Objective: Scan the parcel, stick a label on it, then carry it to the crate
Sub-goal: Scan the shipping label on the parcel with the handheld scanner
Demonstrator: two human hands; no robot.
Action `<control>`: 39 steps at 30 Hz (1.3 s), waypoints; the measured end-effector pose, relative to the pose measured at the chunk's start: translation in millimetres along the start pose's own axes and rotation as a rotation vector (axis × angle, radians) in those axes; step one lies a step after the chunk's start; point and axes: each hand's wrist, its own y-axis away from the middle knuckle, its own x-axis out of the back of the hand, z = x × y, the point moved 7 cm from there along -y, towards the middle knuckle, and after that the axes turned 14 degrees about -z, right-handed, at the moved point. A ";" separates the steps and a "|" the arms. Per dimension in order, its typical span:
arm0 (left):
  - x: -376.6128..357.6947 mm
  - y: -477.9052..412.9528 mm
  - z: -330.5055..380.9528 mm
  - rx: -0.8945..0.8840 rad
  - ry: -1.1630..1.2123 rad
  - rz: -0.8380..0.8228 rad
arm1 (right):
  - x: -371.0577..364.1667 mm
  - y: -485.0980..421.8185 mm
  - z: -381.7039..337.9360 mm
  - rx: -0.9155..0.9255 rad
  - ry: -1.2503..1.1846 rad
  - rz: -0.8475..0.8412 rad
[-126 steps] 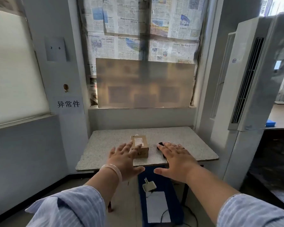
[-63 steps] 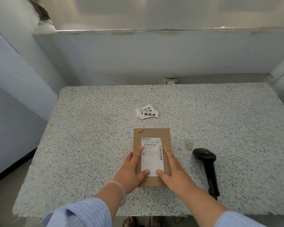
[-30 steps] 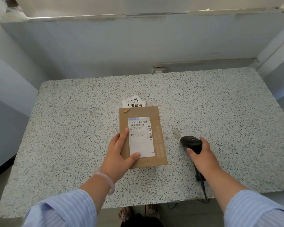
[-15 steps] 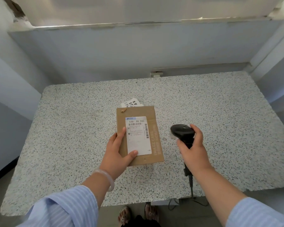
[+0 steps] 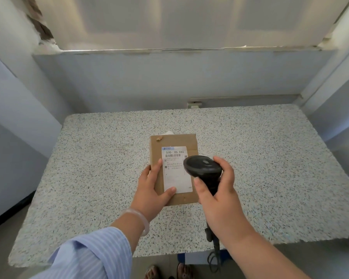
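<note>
A flat brown cardboard parcel (image 5: 174, 142) with a white shipping label (image 5: 174, 174) faces up above the speckled table (image 5: 89, 168). My left hand (image 5: 152, 190) grips its lower left corner, thumb on the label. My right hand (image 5: 220, 196) is closed around the handle of a black barcode scanner (image 5: 203, 167), whose head hovers over the parcel's right side beside the barcode. A corner of the small white stickers (image 5: 168, 133) peeks out behind the parcel's far edge. The crate is not in view.
The scanner's cable (image 5: 215, 256) hangs off the table's front edge. A grey wall (image 5: 169, 81) and window ledge close the far side, with walls on both sides. My feet (image 5: 169, 272) show below the table edge.
My right hand has lifted the scanner off the table and swung it left over the parcel. My left hand still holds the parcel, which now hides most of the stickers.
</note>
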 end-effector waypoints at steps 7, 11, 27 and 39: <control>-0.4 3.7 -0.8 -0.016 0.003 -0.008 | -4.8 2.4 -8.1 0.016 0.019 0.010; 0.1 5.3 -3.0 -0.016 0.011 -0.013 | -7.1 5.0 -12.6 0.020 0.019 0.012; -1.9 13.9 -2.4 -0.011 0.021 -0.022 | -13.0 15.3 -12.8 0.011 -0.005 0.013; -7.5 13.8 -17.1 0.038 0.003 -0.056 | 5.5 0.6 36.8 -0.090 0.063 0.025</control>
